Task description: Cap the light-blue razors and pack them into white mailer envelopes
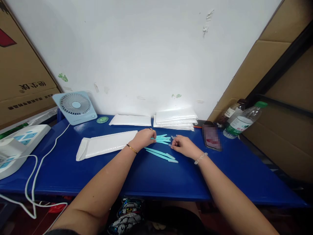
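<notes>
My left hand (145, 137) is closed round the near ends of several slim turquoise sticks (161, 139), which look like eyebrow razors. Their other ends fan out to the right. Facing them, my right hand (182, 144) is closed, thumb and fingers drawn together beside the stick tips. Small pale translucent bits show at its fingertips; whether these are caps or nails I cannot make out. Two more turquoise razors (162, 155) lie side by side on the blue table, just below the hands. A white padded envelope (107, 143) lies flat, partly under my left hand.
Against the wall are a stack of white padded envelopes (174, 119) and a single one (130, 120). A blue fan (75, 106), a green disc (102, 120) and a white power strip (26, 147) are leftward. A phone (211, 135) and bottles (241, 124) stand right.
</notes>
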`<state>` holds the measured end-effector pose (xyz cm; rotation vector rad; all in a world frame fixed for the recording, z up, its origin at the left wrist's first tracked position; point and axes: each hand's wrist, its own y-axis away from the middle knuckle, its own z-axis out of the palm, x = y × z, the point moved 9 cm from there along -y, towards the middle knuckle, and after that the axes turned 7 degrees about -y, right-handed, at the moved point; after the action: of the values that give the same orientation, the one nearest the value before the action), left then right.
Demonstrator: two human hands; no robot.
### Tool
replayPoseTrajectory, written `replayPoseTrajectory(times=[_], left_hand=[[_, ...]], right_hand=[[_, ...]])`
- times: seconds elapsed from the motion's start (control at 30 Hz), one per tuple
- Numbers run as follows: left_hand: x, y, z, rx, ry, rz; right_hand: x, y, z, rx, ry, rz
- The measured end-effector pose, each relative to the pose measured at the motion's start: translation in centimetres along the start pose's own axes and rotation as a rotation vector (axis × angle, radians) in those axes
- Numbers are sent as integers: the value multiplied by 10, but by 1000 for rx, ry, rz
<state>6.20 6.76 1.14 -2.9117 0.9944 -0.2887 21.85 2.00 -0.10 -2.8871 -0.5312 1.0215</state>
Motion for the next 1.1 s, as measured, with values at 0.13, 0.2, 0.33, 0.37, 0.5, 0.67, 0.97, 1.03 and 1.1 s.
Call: replayPoseTrajectory(times=[0.13, 0.2, 0.33, 0.37, 0.5, 0.67, 0.97, 1.03, 1.1], left_hand=[[-3, 0, 2, -17, -2, -19], [-3, 0, 1, -16, 6, -21], [-2, 0, 0, -2, -31, -1], [-1, 0, -1, 4, -39, 4], [0, -1, 1, -5, -34, 14], [-3, -2, 2, -26, 39, -12], [-12, -3, 3, -28, 246, -41], [-12, -3, 4, -36, 274, -45], [-11, -4, 6, -48, 298, -48]], right_hand=[[7, 1, -3, 14, -86, 62], [15, 3, -11, 49, -198, 122], [26, 6, -23, 98, -416, 164], [28, 7, -24, 105, -458, 170], [31, 7, -22, 102, -569, 215], [31, 7, -19, 81, -609, 265], [26, 7, -24, 107, -660, 197], [26, 6, -22, 107, -653, 176], [26, 4, -20, 100, -639, 162]])
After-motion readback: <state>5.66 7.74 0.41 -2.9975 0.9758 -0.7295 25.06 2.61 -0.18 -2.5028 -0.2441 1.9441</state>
